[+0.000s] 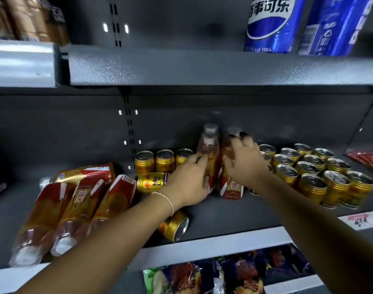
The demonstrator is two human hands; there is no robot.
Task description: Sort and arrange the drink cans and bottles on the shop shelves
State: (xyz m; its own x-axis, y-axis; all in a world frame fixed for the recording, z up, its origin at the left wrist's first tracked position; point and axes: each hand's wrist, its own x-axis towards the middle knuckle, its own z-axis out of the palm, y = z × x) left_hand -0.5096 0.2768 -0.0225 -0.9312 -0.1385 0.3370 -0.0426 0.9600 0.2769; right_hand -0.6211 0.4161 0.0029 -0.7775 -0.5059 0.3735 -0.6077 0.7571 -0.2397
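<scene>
Our left hand [189,179] has its fingers curled around the lower body of an upright tea bottle [209,151] near the middle of the shelf [223,211], toward its back edge. Our right hand [245,160] grips the upper part of a second tea bottle [231,189], which stands just beside the first one. Toward the right end of the shelf, a group of golden cans [315,172] stands upright in rows. Three more cans [164,160] stand at the back edge, left of our hands. One can [151,181] lies on its side before them, and another lying can [175,227] is near the front edge. Toward the left end, several bottles [79,204] lie on their sides, caps toward the front edge.
</scene>
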